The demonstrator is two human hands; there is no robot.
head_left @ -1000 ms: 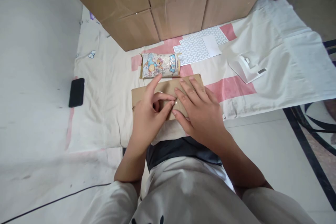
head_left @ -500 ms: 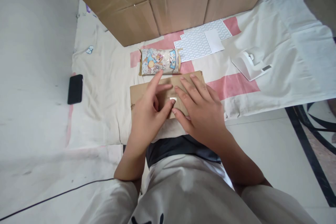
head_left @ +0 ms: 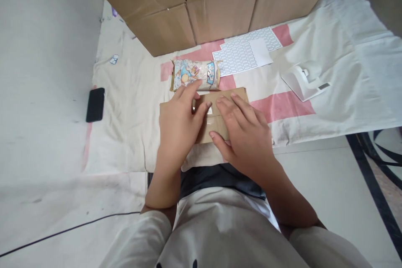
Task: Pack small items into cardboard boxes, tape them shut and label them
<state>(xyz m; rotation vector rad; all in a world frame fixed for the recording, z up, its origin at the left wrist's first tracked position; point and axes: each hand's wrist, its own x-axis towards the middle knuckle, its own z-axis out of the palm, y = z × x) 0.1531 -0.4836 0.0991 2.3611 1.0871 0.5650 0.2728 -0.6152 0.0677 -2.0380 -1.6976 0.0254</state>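
Observation:
A small flat brown cardboard box (head_left: 205, 135) lies near the table's front edge, partly hidden under both hands. My right hand (head_left: 246, 132) rests flat on its right part, fingers stretched out. Over the left part is my left hand (head_left: 180, 121), fingers bent and thumb apart from them. That thumb's tip touches the box beside a small white label (head_left: 210, 110), and a shiny strip like clear tape shows below it. Just beyond the box sits a printed snack packet (head_left: 191, 74), near my left fingertips.
Large cardboard boxes (head_left: 220, 12) stand at the back. Sheets of labels (head_left: 241, 56) lie before them. To the right is a white plastic device (head_left: 303, 81); at the far left lies a black phone (head_left: 95, 104). A rumpled cloth (head_left: 125, 134) covers the table.
My left thumb has moved up the box, past the white label's lower part, and its fingers have drawn closer together. My right hand stays nearly in place. The whole view has shifted slightly.

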